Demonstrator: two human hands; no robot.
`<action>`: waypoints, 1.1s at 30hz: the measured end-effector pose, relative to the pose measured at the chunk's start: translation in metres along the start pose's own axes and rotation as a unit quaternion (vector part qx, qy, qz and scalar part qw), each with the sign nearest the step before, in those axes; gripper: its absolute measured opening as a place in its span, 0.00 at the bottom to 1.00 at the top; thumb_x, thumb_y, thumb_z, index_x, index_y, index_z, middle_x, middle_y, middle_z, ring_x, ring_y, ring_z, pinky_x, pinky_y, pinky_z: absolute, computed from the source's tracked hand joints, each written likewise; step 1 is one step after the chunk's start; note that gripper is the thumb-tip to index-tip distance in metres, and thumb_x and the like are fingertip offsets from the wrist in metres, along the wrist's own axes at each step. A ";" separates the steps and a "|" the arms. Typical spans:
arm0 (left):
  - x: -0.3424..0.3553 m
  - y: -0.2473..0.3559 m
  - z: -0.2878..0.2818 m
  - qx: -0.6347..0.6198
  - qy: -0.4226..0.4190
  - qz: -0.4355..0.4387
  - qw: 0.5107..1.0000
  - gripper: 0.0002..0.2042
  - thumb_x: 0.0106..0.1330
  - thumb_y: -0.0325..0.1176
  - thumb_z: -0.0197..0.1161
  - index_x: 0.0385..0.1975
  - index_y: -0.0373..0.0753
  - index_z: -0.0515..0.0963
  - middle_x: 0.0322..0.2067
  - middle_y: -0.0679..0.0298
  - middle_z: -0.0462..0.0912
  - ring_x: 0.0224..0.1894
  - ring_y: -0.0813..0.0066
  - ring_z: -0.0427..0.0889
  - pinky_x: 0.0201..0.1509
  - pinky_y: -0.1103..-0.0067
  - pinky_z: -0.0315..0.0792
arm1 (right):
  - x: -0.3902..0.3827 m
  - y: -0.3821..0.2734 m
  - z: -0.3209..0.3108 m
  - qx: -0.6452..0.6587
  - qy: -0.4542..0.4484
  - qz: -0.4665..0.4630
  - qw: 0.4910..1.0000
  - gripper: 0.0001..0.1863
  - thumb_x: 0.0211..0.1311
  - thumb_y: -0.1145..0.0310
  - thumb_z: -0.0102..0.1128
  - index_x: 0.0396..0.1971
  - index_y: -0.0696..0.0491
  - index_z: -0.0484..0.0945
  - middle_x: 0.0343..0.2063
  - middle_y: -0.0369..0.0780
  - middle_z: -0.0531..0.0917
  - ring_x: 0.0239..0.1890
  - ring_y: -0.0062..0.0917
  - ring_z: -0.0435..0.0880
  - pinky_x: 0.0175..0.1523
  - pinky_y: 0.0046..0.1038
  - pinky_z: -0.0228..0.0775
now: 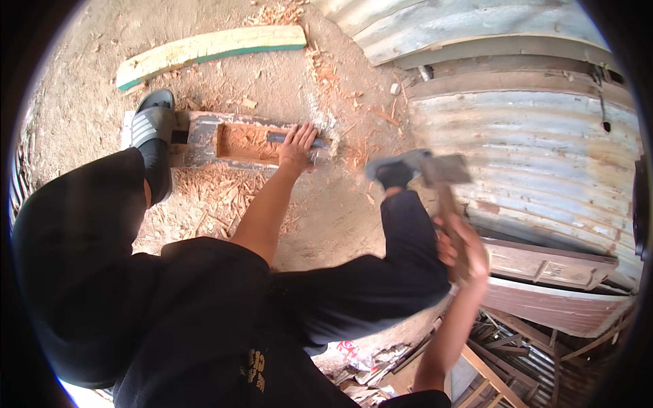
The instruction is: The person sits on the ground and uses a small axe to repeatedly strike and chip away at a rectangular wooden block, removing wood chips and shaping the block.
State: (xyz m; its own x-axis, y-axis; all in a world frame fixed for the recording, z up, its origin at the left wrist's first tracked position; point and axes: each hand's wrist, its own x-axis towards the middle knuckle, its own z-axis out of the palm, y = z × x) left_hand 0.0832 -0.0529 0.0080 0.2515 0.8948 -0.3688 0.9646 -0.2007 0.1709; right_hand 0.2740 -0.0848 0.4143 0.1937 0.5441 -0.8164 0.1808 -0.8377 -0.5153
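Observation:
A wooden block (204, 139) lies on the dirt ground, with a long rectangular recess cut into it and wood chips inside. My left hand (297, 146) is closed over a dark chisel (275, 137), which lies low along the right part of the recess. The chisel's far end is partly blurred beyond my fingers. Off to the right, my right hand (466, 248) grips the handle of a hammer (447, 170). Its blocky head is raised, smeared by motion, and stands apart from the chisel. My left foot in a grey slide sandal (153, 122) rests on the block's left end.
A pale board with a green edge (214, 53) lies beyond the block. Wood shavings (204, 197) litter the ground. Corrugated metal sheets (524, 156) stand on the right, with wooden panels (544, 265) and scrap lumber (503, 374) below. My right foot (394, 170) is near the hammer head.

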 end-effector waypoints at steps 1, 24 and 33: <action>0.001 -0.011 -0.002 0.032 -0.003 0.007 0.999 0.53 0.49 0.73 0.47 0.67 0.42 0.37 0.69 0.66 0.34 0.71 0.71 0.31 0.71 0.67 0.25 | -0.024 -0.010 -0.016 -0.005 0.032 -0.037 0.999 0.21 0.64 0.54 0.49 0.44 0.59 0.67 0.17 0.33 0.67 0.13 0.13 0.64 0.15 0.14 0.54; 0.027 0.036 -0.005 -0.142 0.090 -0.055 0.984 0.47 0.55 0.64 0.46 0.63 0.26 0.47 0.65 0.45 0.44 0.69 0.48 0.36 0.67 0.49 0.29 | 0.261 0.118 -0.109 0.433 0.123 -0.079 0.889 0.09 0.58 0.73 0.54 0.21 0.50 0.66 0.14 0.30 0.66 0.16 0.12 0.64 0.21 0.14 0.60; 0.030 0.041 -0.003 -0.140 0.061 -0.056 0.987 0.48 0.52 0.58 0.54 0.62 0.25 0.45 0.65 0.46 0.44 0.69 0.48 0.36 0.67 0.49 0.27 | 0.269 0.130 0.057 0.220 -0.161 0.095 0.957 0.14 0.55 0.73 0.56 0.42 0.55 0.68 0.19 0.32 0.68 0.16 0.13 0.64 0.20 0.18 0.60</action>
State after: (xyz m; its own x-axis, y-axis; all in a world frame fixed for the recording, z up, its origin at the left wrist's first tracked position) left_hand 0.1297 -0.0335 0.0064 0.1166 0.9502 -0.2890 0.9218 0.0048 0.3876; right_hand 0.2945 -0.0501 0.1125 -0.1376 0.3964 -0.9077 -0.2656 -0.8977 -0.3517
